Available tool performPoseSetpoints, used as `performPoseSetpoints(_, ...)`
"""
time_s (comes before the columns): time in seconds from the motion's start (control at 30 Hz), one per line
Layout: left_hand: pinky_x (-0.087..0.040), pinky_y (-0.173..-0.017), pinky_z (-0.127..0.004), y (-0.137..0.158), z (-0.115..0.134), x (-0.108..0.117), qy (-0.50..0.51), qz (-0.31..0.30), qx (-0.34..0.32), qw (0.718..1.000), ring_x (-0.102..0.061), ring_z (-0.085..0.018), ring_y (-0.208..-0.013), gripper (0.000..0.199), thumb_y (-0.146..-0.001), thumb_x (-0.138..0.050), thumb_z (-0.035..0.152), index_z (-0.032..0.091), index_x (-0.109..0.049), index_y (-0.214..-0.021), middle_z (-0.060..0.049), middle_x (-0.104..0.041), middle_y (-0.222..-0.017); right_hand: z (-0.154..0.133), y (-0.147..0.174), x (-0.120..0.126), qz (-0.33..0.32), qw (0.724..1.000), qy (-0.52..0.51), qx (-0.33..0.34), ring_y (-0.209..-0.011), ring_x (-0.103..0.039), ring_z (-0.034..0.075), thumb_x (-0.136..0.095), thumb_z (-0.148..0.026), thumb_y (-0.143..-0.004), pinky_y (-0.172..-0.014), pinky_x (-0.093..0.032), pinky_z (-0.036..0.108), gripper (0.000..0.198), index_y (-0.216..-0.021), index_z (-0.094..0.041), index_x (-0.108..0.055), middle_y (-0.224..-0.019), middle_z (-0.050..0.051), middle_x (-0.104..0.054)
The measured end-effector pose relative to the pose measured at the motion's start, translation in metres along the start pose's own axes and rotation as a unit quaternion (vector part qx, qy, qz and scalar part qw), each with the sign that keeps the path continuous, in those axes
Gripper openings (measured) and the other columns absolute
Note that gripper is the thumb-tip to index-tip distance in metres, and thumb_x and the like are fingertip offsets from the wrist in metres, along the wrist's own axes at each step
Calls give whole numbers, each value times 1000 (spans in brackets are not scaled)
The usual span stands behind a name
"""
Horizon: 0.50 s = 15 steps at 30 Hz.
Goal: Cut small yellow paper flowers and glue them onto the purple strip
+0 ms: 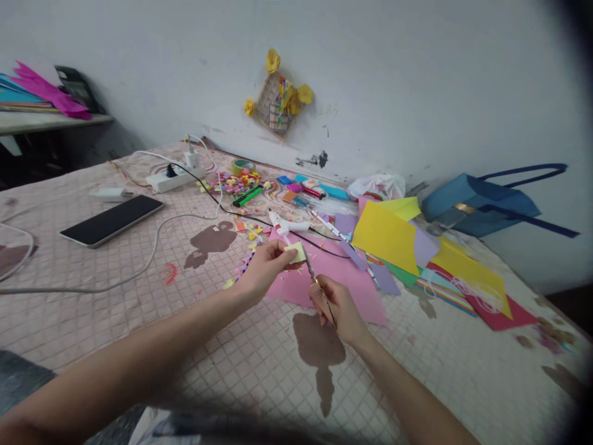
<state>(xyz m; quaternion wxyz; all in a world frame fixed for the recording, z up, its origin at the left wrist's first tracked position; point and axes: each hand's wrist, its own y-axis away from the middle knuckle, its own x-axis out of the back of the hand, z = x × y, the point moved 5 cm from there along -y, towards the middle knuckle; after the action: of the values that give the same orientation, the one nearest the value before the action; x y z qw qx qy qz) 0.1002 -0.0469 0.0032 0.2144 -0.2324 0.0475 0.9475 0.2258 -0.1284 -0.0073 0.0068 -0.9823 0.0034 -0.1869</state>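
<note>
My left hand (pixel 266 267) pinches a small piece of pale yellow paper (pixel 296 252) between thumb and fingers. In my right hand (pixel 340 304) is a pair of scissors (pixel 311 271), fingers closed round the handles. The blades point up and away from me and meet the right edge of the yellow paper. Whether the blades are apart is too small to tell. Beneath both hands lies a large pink sheet (pixel 340 272) on the table. A white glue gun (pixel 288 224) rests just beyond the paper.
Small paper cutouts (pixel 236 182) are heaped beside a green cutter (pixel 248 196). Coloured sheets (pixel 384 238) and a blue bag (pixel 482 204) occupy the right. Leftward are a tablet-like black device (pixel 113 220), a power strip (pixel 176 177) and a trailing white cable (pixel 157 247).
</note>
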Motion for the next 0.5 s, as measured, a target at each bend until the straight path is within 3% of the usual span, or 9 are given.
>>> performPoseSetpoints(0.5, -49, -79, -34, 2, 0, -2, 7, -12, 4, 1000, -61, -13, -71, 21, -71, -65, 24, 15, -47, -67, -1, -60, -70, 3, 0, 2, 18, 1000, -16, -8, -33, -37, 7, -49, -45, -83, -35, -30, 20, 32, -65, -20, -42, -48, -8, -39)
